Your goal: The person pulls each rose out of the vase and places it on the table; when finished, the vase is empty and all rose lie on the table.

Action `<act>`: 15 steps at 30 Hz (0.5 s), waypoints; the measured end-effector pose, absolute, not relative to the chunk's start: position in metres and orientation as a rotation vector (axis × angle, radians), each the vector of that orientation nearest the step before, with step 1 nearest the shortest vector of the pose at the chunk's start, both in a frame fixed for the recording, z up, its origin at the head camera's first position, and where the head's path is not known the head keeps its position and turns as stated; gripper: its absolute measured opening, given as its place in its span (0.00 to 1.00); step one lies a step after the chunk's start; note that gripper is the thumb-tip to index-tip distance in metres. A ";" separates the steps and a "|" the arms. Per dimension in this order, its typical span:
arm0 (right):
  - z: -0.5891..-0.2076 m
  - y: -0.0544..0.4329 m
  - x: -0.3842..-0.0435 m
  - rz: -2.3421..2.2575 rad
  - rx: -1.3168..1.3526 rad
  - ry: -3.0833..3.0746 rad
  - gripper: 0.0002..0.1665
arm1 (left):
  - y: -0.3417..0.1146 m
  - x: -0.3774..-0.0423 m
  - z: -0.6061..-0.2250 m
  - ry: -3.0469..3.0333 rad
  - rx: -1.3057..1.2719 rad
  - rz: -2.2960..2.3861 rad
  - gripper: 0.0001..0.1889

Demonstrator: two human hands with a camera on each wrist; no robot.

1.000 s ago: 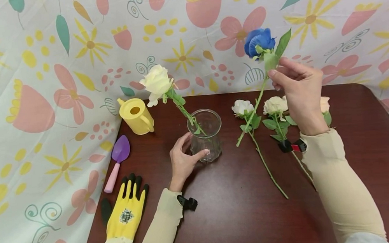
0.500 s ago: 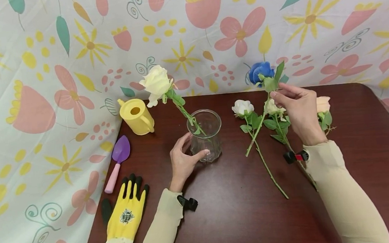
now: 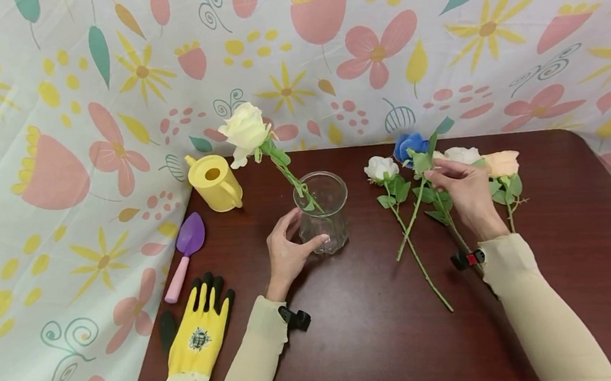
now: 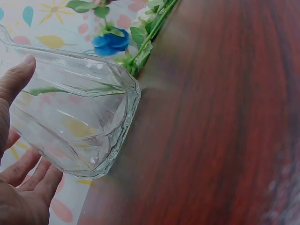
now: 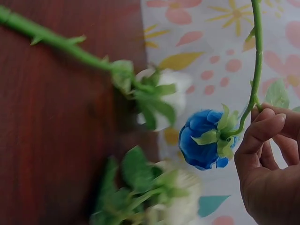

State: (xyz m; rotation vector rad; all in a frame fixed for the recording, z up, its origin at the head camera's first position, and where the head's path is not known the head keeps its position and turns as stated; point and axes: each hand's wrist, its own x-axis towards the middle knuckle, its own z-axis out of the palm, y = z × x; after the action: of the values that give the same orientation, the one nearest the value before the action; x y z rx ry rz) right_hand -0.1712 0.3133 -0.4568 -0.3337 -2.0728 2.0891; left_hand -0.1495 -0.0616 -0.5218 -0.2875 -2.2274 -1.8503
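A clear glass vase [image 3: 324, 222] stands on the table, one cream-white rose [image 3: 247, 131] leaning left out of its mouth. My left hand [image 3: 287, 250] holds the vase low down, thumb on the near side and fingers on the left; the left wrist view shows the faceted glass [image 4: 89, 108] between them. Between thumb and fingers, my right hand [image 3: 466, 193] pinches the stem of a blue rose [image 3: 409, 148], just below its bloom. In the right wrist view, the blue bloom [image 5: 204, 139] hangs beside the fingertips. Its stem slants down across a white rose [image 3: 383, 169].
Behind the right hand lie another whitish rose [image 3: 461, 154] and a peach rose [image 3: 503, 164]. Along the left side are a yellow watering can [image 3: 215, 184], a purple trowel [image 3: 189, 235] and a yellow-black glove [image 3: 198, 339]. A floral cloth [image 3: 281, 52] hangs behind the table.
My right hand has brought the blue rose down from in front of the cloth to the roses on the table. The left hand and the vase have stayed put.
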 end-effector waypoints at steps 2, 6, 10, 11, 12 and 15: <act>-0.465 0.317 -0.172 2.059 -0.347 -2.131 0.26 | -0.062 -0.149 -0.523 -2.225 -0.287 -1.852 0.41; -0.478 0.321 -0.173 1.968 -0.378 -2.268 0.32 | -0.062 -0.149 -0.524 -2.218 -0.286 -1.857 0.40; -0.486 0.325 -0.172 1.874 -0.394 -2.394 0.30 | -0.062 -0.149 -0.524 -2.217 -0.289 -1.850 0.40; -0.488 0.325 -0.172 1.851 -0.398 -2.423 0.30 | -0.062 -0.149 -0.523 -2.217 -0.290 -1.849 0.41; -0.489 0.326 -0.172 1.828 -0.399 -2.451 0.30 | -0.062 -0.149 -0.523 -2.218 -0.291 -1.846 0.41; -0.492 0.327 -0.171 1.787 -0.400 -2.509 0.30 | -0.062 -0.149 -0.522 -2.218 -0.291 -1.843 0.40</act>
State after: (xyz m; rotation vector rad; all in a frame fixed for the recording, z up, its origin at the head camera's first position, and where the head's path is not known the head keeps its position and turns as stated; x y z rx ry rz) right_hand -0.1709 0.3269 -0.4923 -0.3997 -2.5094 1.7871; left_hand -0.1494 -0.0617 -0.5223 -0.2907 -2.2178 -1.8428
